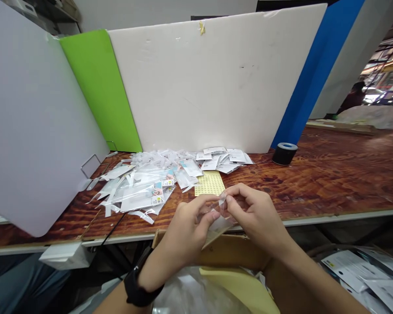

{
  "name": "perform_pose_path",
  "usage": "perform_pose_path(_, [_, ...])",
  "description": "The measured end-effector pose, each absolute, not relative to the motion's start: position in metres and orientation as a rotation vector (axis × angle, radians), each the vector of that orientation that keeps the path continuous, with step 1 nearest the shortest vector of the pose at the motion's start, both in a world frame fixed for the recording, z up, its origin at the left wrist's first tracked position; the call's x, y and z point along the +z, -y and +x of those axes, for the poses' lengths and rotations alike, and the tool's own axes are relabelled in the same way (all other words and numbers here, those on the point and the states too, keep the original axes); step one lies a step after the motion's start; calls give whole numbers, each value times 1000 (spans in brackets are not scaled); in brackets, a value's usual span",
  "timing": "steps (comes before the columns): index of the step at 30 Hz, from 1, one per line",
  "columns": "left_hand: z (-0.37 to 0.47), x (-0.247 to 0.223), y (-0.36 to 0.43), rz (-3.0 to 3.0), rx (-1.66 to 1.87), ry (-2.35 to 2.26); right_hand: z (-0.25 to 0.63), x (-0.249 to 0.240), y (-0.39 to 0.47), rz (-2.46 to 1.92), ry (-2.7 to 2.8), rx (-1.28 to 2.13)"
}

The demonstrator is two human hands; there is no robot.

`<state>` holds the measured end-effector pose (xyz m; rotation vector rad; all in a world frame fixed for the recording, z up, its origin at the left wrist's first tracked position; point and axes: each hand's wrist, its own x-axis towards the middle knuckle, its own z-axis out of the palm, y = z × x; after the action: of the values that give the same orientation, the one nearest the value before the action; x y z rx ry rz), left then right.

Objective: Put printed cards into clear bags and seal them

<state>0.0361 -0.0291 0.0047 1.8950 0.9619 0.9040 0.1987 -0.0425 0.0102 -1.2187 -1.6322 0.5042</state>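
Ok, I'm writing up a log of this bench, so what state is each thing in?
Left hand: closed on the plastic bag
Right hand: closed on it too
Plastic bag: held up, sealed or not unclear
Cardboard box: open, with things inside
Sticker sheet: flat on the table
Black tape: flat side down
White board: upright
Wristband: worn, left wrist

White board: stands upright, yellow scrap near top edge.
Green panel: stands at white board's left edge.
Blue panel: slants beside its right edge.
Black roll: rests on worktop.
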Motion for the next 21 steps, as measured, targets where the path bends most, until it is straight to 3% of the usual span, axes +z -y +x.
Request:
perform_pose_path(6, [38,4,29,1755,901,-968,199,8,39,-1129,1512,697])
perform_pose_path(15, [36,11,26,1478,929,-919,201,7,37,-1069,1372,711])
perform_pose_path(21, [31,8,22,1325,1025,-887,203,5,33,-941,1094,942])
